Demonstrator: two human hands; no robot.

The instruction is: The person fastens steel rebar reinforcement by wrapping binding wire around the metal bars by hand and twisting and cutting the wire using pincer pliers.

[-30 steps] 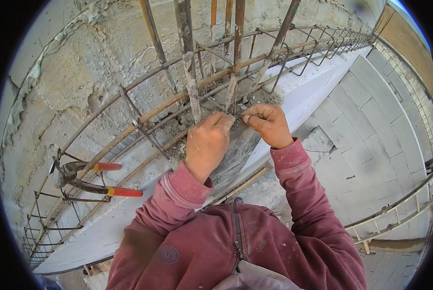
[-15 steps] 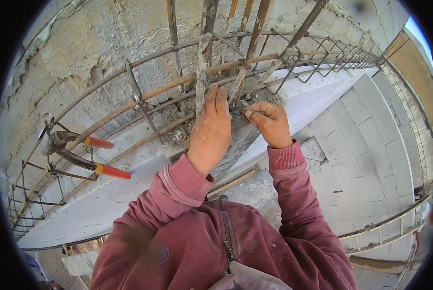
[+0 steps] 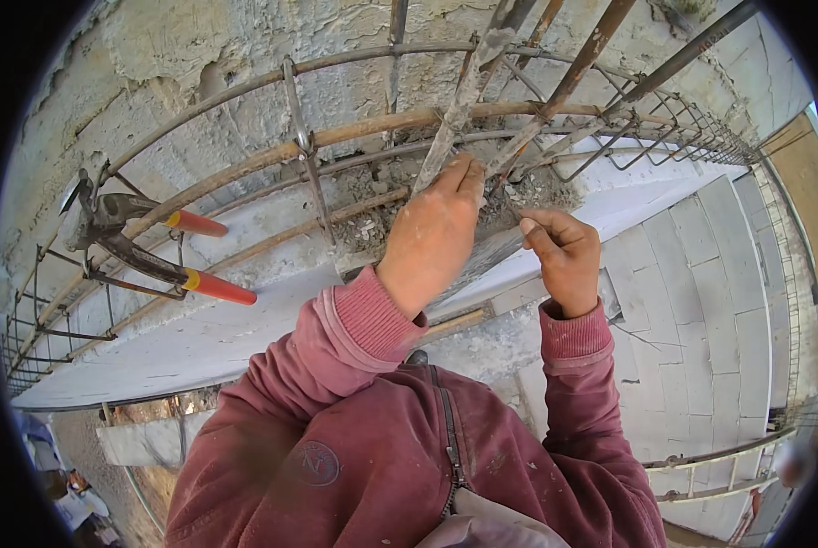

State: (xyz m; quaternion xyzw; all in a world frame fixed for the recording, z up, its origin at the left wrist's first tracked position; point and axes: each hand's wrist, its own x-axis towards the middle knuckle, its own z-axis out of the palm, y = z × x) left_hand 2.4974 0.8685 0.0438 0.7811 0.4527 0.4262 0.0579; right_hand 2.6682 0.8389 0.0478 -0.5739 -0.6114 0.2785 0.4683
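My left hand (image 3: 434, 219) is bent at the knuckles, fingers together, against the foot of a slanting, cement-smeared rebar (image 3: 454, 123). Its thumb and fingertips are hidden, so what it grips does not show. To its right, my right hand (image 3: 566, 260) pinches a thin dark wire between thumb and forefinger, barely visible against the rubble. Crumbled concrete (image 3: 363, 228) lies under both hands, among the rebars. A long horizontal rebar (image 3: 354, 130) of the cage runs just beyond my left hand. Pincers (image 3: 121, 224) with red and yellow handles hang on the cage at the left.
A rough plastered wall (image 3: 180, 82) rises behind the cage. More upright rebars (image 3: 587, 64) stand at the right of my hands. Grey block paving or blockwork (image 3: 692, 265) spreads at the right, with a ladder-like metal frame (image 3: 719, 466) at lower right.
The view has shifted, so the cage and both hands sit differently in the picture. My left fingers, straighter before, are now more bent. The right hand keeps its pinch.
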